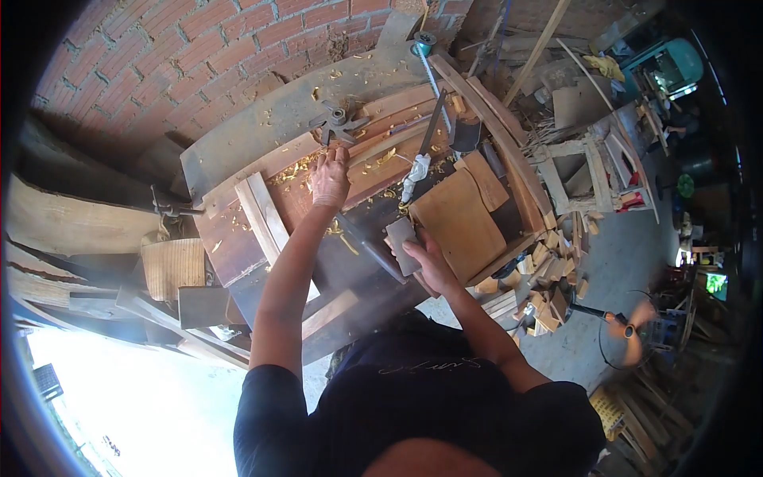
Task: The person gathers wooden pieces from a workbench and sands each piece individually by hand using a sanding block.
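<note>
My left hand (330, 179) reaches over the workbench. Its fingers are bent but loosely apart, beside curled wood shavings (296, 171) and just below a dark metal clamp-like fitting (338, 123). Nothing shows in that hand. My right hand (433, 266) grips a flat grey rectangular block (403, 245) at the near side of the bench. Between the hands, a dark long bar (369, 246) lies slantwise. Two pale wood strips (266, 215) rest left of my left hand. A brown flat board (459, 219) lies right of the block.
A saw-like blade with a white-wrapped handle (416, 176) lies across the bench. A brick wall (199, 63) stands behind. Wood offcuts (548, 278) are piled on the floor at right, near an orange-bladed fan (629, 330). Planks (87, 215) lean at left.
</note>
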`<state>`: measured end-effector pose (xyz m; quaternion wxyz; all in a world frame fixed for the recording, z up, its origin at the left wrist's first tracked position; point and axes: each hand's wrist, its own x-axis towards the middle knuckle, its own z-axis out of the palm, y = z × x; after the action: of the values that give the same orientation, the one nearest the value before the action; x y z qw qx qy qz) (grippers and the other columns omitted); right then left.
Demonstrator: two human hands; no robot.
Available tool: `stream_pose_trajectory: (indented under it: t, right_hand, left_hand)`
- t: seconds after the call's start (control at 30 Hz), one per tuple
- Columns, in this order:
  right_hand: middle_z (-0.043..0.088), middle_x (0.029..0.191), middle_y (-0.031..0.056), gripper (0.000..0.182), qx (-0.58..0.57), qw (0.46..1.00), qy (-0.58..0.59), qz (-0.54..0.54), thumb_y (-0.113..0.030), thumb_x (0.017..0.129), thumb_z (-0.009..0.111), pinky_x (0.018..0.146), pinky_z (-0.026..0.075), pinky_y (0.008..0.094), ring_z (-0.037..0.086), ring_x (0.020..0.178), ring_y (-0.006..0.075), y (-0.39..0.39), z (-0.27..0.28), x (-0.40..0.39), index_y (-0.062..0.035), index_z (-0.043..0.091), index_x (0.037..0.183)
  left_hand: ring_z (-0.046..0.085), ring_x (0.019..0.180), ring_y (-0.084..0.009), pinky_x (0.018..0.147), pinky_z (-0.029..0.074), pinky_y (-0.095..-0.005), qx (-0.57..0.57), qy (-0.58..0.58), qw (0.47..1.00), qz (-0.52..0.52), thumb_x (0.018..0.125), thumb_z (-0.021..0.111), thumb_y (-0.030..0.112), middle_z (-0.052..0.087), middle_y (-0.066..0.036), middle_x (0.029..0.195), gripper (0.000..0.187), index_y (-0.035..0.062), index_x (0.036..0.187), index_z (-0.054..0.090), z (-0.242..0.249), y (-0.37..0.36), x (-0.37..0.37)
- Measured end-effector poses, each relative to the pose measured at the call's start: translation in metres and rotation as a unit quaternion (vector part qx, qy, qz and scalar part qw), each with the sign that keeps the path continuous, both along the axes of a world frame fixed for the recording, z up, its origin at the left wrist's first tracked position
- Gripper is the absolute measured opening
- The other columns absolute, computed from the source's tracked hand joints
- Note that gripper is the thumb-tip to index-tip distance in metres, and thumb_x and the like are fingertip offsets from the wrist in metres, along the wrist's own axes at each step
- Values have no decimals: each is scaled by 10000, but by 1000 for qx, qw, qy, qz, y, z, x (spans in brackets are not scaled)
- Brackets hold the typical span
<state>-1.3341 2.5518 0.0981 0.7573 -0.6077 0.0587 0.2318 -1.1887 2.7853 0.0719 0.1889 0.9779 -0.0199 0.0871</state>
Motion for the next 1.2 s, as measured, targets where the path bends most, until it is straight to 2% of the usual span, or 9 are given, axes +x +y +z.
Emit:
stream_pose_trajectory:
  t: [0.1, 0.23, 0.3, 0.33, 0.37, 0.43, 0.67, 0.93, 1.2]
  right_hand:
    - [597, 1066, 85, 412, 28, 1000, 8, 8, -248, 913, 598, 846, 462, 291, 583, 940, 135, 8, 3, -4, -12, 501, 1238]
    - [636, 1041, 104, 383, 14, 997, -41, 57, -198, 940, 542, 824, 504, 305, 631, 936, 165, 16, -12, -11, -23, 464, 1272]
    - [639, 1035, 111, 378, 24, 996, -21, 82, -204, 938, 540, 817, 508, 306, 636, 918, 170, 28, -12, -21, -26, 465, 1264]
    - [640, 1034, 115, 377, 29, 996, 1, 79, -212, 937, 544, 813, 510, 307, 638, 910, 171, 35, -12, -27, -27, 468, 1257]
    - [641, 1033, 119, 376, 31, 996, 23, 75, -219, 935, 548, 809, 512, 307, 640, 903, 173, 41, -11, -32, -29, 472, 1250]
    - [640, 1035, 124, 388, 13, 992, -6, 123, -234, 931, 558, 808, 512, 308, 640, 902, 176, 52, -11, -38, -24, 474, 1246]
    - [637, 1044, 123, 410, 3, 985, -19, 172, -242, 933, 559, 811, 505, 304, 639, 904, 175, 88, -12, -61, -3, 475, 1256]
    - [636, 1048, 124, 393, -5, 988, -10, 153, -234, 938, 553, 795, 516, 305, 641, 902, 172, 86, -12, -80, -18, 479, 1259]
    - [654, 1018, 124, 376, -6, 990, 1, 142, -222, 938, 555, 795, 518, 302, 645, 894, 172, 80, -18, -84, -16, 494, 1246]
  left_hand:
    - [584, 1034, -344, 836, 488, -487, -47, 4, 998, 40, 801, 612, 30, 604, -130, 1077, 327, 118, 1109, 547, 23, 24, -34]
    - [626, 914, -362, 778, 506, -459, -217, -41, 963, 153, 831, 579, 26, 628, -159, 992, 366, 141, 1177, 612, 26, 76, -106]
    - [662, 862, -269, 753, 523, -384, -326, -5, 915, 238, 858, 611, 81, 649, -149, 947, 384, 148, 1237, 594, 25, 98, -153]
    - [666, 790, -172, 714, 523, -313, -338, 38, 899, 274, 864, 661, 136, 671, -121, 897, 468, 158, 1316, 544, 23, 111, -174]
    - [644, 720, -121, 678, 515, -288, -413, -15, 871, 266, 845, 694, 138, 676, -80, 849, 519, 159, 1336, 526, 12, 120, -197]
    - [618, 693, -106, 663, 504, -279, -472, -31, 827, 306, 826, 714, 124, 668, -56, 832, 540, 148, 1334, 530, -11, 132, -229]
    - [624, 719, -103, 672, 506, -283, -494, -24, 781, 380, 803, 730, 136, 678, -56, 843, 571, 135, 1336, 525, -58, 127, -261]
    - [680, 784, -180, 739, 530, -326, -447, 6, 804, 391, 795, 725, 134, 701, -97, 872, 596, 163, 1349, 507, -58, 121, -256]
    - [655, 728, -180, 710, 530, -339, -411, 51, 837, 359, 749, 758, 180, 656, -80, 780, 634, 188, 1334, 514, -53, 131, -258]
